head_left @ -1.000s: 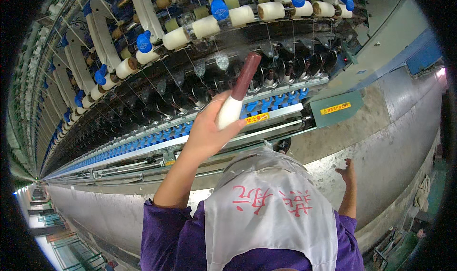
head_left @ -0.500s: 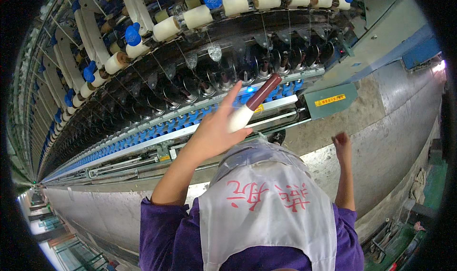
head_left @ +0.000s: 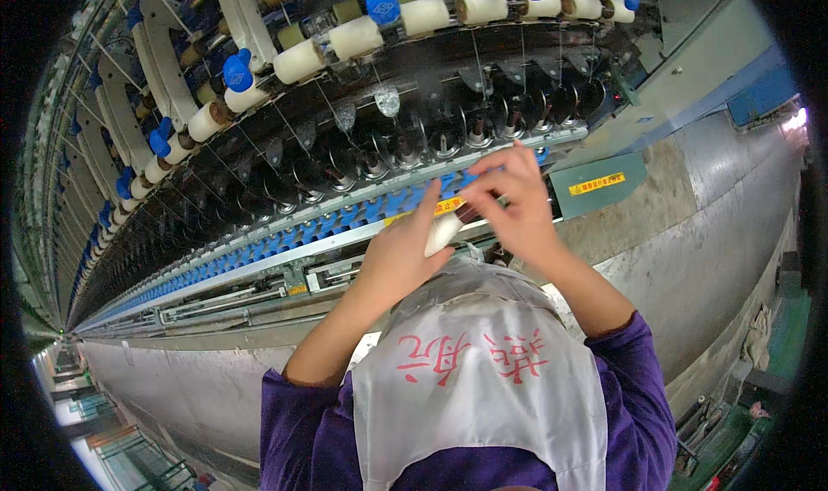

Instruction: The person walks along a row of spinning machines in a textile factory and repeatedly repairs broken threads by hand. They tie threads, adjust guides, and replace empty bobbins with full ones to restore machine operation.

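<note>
In front of my chest, my left hand (head_left: 398, 243) is closed around a yarn bobbin (head_left: 443, 232), its white yarn wound on a dark red tube. The bobbin tilts up to the right. Over the tube's upper end, my right hand (head_left: 517, 205) bends its fingers inward, thumb and fingertips drawn together. Whether a thread is between them is too fine and blurred to see. Beyond both hands, a row of spindles (head_left: 444, 144) runs along the spinning frame, below white rollers (head_left: 356, 37) with threads coming down from them.
A blue toothed strip (head_left: 285, 237) and a metal rail extend along the frame to the far left. Blue knobs (head_left: 383, 5) sit on the upper arms. At the frame's right end is a green plate (head_left: 595, 189) with a yellow label. Grey floor (head_left: 664, 293) lies to the right.
My right hand has come up from the right side to the bobbin's tube end. The bobbin in my left hand has shifted slightly down and toward me.
</note>
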{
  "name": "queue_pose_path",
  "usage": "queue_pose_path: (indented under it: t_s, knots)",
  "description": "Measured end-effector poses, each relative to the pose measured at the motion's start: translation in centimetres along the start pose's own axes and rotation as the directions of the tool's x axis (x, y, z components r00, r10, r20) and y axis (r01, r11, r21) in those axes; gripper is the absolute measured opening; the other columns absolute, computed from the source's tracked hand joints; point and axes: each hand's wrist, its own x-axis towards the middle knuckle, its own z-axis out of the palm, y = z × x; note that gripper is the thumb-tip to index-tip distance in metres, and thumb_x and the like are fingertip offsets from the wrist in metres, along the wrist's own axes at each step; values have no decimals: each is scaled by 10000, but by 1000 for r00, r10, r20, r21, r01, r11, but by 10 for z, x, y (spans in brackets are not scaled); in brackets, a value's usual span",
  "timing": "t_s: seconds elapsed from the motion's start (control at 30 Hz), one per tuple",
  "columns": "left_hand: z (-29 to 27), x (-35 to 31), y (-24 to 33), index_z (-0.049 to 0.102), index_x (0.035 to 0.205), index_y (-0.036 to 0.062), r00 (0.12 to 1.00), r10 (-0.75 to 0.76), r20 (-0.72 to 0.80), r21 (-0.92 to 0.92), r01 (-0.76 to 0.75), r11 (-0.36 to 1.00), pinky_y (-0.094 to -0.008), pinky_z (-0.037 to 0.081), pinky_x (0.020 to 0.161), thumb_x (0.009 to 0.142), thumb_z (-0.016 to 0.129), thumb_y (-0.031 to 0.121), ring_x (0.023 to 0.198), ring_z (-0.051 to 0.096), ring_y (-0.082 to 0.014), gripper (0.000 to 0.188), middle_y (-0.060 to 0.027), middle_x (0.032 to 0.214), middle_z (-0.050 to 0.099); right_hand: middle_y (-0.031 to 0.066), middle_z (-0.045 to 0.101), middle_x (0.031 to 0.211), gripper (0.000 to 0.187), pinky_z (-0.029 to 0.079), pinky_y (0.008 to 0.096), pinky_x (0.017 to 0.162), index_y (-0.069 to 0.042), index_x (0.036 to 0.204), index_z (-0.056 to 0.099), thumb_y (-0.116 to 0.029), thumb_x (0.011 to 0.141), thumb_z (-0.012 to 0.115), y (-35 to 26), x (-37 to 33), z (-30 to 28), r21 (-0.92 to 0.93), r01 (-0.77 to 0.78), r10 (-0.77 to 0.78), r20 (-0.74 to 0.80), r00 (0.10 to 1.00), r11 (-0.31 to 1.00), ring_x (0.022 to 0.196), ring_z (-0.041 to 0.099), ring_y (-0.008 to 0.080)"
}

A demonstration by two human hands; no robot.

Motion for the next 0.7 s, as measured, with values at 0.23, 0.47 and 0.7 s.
queue_pose_path:
  t_s: [0.23, 0.47, 0.7]
  knots:
    - [44, -36, -106, 556, 1118, 72, 964, -97, -246, -70, 82, 994, -396, 455, 826, 669, 708, 116, 962, 563, -354, 476, -171, 1042, 593, 54, 608, 955, 104, 493, 275, 727, -58, 927, 567, -154, 891, 552, 67, 9, -21, 977, -113, 694, -44, 718, 180, 786, 565, 115]
    - [62, -104, -224, 544, 1003, 39, 745, -629, -222, -538, 444, 716, -319, 448, 710, 657, 577, -43, 776, 570, -242, 357, -100, 867, 581, 30, 597, 849, 99, 406, 208, 574, -60, 844, 585, -155, 873, 579, 111, 3, -52, 429, -399, 520, -215, 826, 811, 670, 510, 89]
    - [58, -99, -231, 458, 1092, 67, 676, -736, -34, -981, -161, -104, -422, 462, 807, 769, 599, 78, 951, 542, -242, 353, -106, 1033, 533, 49, 612, 785, 94, 435, 370, 693, -106, 776, 665, -184, 779, 613, 117, -15, 29, -314, 139, 26, 468, 883, 939, 773, 584, 247]
